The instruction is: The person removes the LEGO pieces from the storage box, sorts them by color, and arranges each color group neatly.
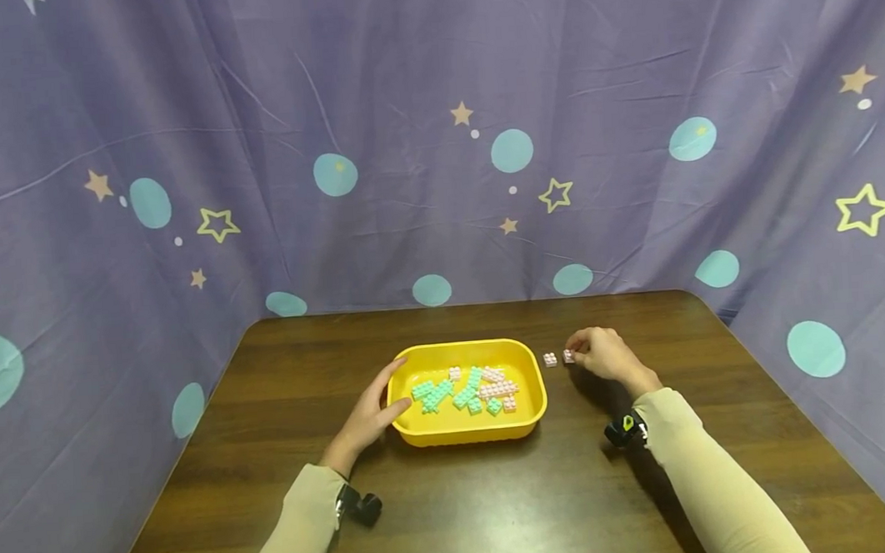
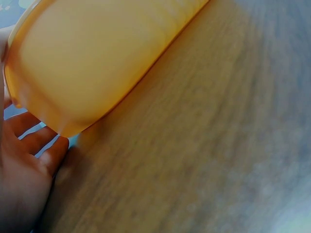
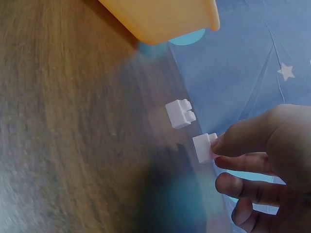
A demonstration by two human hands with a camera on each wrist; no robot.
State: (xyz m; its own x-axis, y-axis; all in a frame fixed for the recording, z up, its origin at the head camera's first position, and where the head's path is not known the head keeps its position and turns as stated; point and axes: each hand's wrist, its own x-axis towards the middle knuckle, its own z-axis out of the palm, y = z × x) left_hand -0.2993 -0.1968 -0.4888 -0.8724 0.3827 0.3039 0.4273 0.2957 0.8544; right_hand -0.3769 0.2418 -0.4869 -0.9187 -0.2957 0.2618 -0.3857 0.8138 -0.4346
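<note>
A yellow plastic bin (image 1: 469,435) stands on the table, with pink and mint-green toy building blocks (image 1: 467,392) lying loose inside. My left hand (image 1: 370,414) holds the bin's left end, thumb over the rim; in the left wrist view its other fingers (image 2: 36,138) lie along the outer wall. To the right of the bin, my right hand (image 1: 604,353) pinches a small pink block (image 3: 203,148) between thumb and forefinger, at the tabletop. Just left of it sits a second small pink block (image 1: 549,359), apart from the hand.
The brown wooden table (image 1: 462,509) has rounded back corners. A purple curtain (image 1: 402,78) with stars and balloon-like spots hangs behind the table and along both sides. Each wrist wears a small black camera, such as the right wrist camera (image 1: 625,428).
</note>
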